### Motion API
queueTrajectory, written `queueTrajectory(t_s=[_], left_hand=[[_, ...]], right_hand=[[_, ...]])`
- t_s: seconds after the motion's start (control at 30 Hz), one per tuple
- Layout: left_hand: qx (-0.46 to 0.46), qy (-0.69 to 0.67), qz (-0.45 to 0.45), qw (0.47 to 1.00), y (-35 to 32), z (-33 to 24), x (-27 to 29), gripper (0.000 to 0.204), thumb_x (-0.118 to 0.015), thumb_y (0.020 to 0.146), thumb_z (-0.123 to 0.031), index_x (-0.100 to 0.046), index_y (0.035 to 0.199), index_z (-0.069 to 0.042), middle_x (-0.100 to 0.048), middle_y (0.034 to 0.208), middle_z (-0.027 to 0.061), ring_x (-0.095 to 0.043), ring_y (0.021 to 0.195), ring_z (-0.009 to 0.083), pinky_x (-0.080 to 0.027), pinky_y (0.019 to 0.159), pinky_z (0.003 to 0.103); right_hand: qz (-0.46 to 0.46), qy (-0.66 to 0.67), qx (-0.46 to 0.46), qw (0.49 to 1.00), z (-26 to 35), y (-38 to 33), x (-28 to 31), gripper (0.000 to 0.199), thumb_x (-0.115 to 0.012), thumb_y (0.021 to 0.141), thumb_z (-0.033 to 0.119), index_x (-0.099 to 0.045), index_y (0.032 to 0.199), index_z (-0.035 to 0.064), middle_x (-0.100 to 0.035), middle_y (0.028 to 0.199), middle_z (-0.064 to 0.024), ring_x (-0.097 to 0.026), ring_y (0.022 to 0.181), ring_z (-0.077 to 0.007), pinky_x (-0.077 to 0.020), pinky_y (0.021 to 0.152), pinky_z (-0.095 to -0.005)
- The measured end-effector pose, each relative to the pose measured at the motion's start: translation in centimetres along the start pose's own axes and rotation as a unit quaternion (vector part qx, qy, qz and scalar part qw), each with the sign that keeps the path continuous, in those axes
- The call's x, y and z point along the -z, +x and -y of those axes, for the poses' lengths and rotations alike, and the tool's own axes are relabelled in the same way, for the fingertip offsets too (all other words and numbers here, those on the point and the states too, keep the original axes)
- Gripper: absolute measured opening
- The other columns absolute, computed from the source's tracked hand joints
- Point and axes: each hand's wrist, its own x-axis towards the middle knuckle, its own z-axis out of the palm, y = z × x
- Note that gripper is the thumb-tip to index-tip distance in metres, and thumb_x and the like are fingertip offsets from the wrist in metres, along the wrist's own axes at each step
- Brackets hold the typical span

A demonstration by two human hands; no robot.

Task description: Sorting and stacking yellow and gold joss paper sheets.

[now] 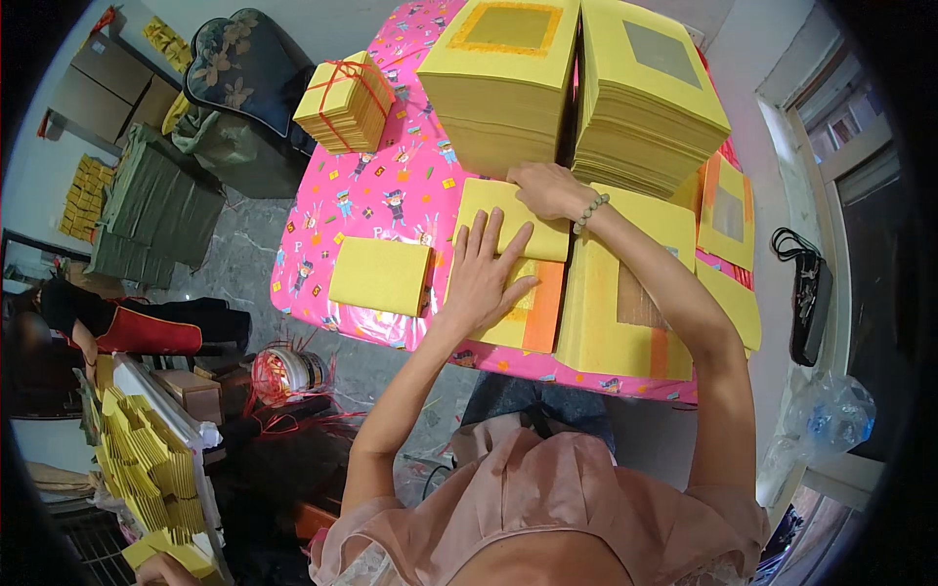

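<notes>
A folded yellow paper sheet point(547, 241) lies in front of me on top of more yellow paper with an orange band point(540, 317). My left hand point(481, 278) rests flat on it, fingers spread. At the sheet's far edge, my right hand point(549, 190), with a beaded bracelet point(591, 212) at the wrist, has its fingers curled and closed on the paper; the fingertips are hidden. To the left sits a small folded stack of yellow paper point(379, 275). Just right of the sheet, partly under my right forearm, is a wider yellow paper stack point(611, 332) with a metallic patch.
Two tall yellow paper stacks point(498, 98) point(650, 107) stand at the back of the pink tablecloth point(362, 210). A red-tied bundle point(344, 105) is at the far left. Another person's hand point(166, 569) is near yellow packets point(147, 449) at lower left. A window sill point(782, 137) borders the right.
</notes>
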Motion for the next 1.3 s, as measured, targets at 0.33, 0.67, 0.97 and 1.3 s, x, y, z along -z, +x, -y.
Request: queueTrajectory(t_s=[0.33,0.67,0.97,1.3], left_hand=[[0.006,-0.012,0.009,1.0,0.1,-0.1,-0.1,0.072,-0.057,0.093,-0.054,-0.035,0.154,-0.023,-0.026,0.157,0.025,-0.021,0.145,0.0475,-0.018,0.117,0.061],[0.015,-0.002,0.043,0.999,-0.3,0.3,-0.3,0.065,-0.052,0.095,-0.058,-0.05,0.142,-0.012,-0.023,0.158,0.0249,-0.017,0.148,0.0454,-0.013,0.119,0.059],[0.019,-0.01,0.035,0.999,-0.1,0.0,-0.4,0.066,-0.052,0.094,-0.059,-0.053,0.14,-0.012,-0.022,0.159,0.0252,-0.017,0.147,0.0454,-0.013,0.118,0.059],[0.015,-0.001,0.038,0.999,0.0,0.1,-0.5,0.065,-0.052,0.095,-0.058,-0.052,0.141,-0.012,-0.022,0.159,0.0253,-0.016,0.147,0.0463,-0.012,0.119,0.058]], right_hand=[[-0.016,-0.008,-0.007,1.0,0.4,-0.7,0.1,0.033,-0.057,0.092,0.014,-0.058,0.122,0.0036,-0.059,0.123,-0.0166,-0.057,0.117,-0.0372,-0.0464,0.096,-0.0491],[0.069,-0.105,0.049,0.991,5.1,-7.4,0.3,0.026,-0.072,0.07,0.003,-0.07,0.096,0.001,-0.071,0.08,-0.0178,-0.071,0.08,-0.0371,-0.0544,0.069,-0.0468],[0.087,-0.07,0.055,0.992,3.5,-7.3,-1.0,0.032,-0.057,0.081,0.007,-0.074,0.107,0.0128,-0.071,0.082,-0.0172,-0.069,0.083,-0.0351,-0.0532,0.07,-0.0454],[0.06,-0.049,0.055,0.996,3.1,-7.4,-1.4,0.03,-0.054,0.081,0.007,-0.072,0.105,0.007,-0.07,0.084,-0.0188,-0.069,0.085,-0.036,-0.0522,0.074,-0.0466]])
